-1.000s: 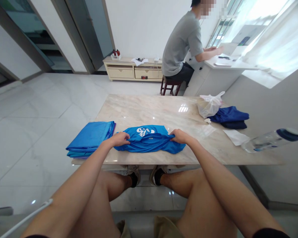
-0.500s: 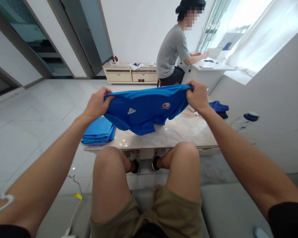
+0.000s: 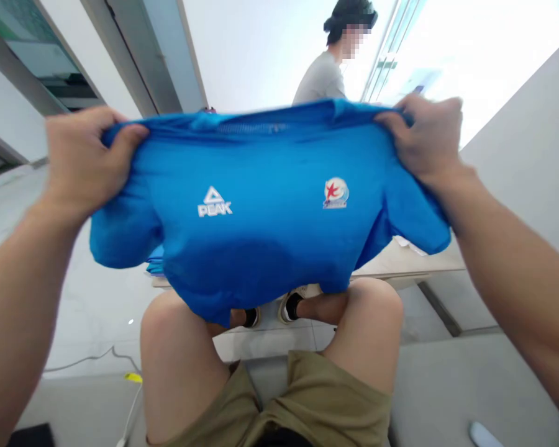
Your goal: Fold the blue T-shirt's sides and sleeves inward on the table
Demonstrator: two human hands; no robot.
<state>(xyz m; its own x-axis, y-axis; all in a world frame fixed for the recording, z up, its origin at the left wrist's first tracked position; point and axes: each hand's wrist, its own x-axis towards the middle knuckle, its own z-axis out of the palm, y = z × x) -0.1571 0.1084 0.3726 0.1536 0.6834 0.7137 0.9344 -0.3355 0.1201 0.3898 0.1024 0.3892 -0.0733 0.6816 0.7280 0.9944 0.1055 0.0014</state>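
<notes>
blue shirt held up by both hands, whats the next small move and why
Probably lower the blue shirt forward onto the table to lay it flat. The left hand and right hand each pinch a shoulder, so it hangs open, logos facing the person, its hem bunched over the knees. The table edge shows just beyond.
</notes>
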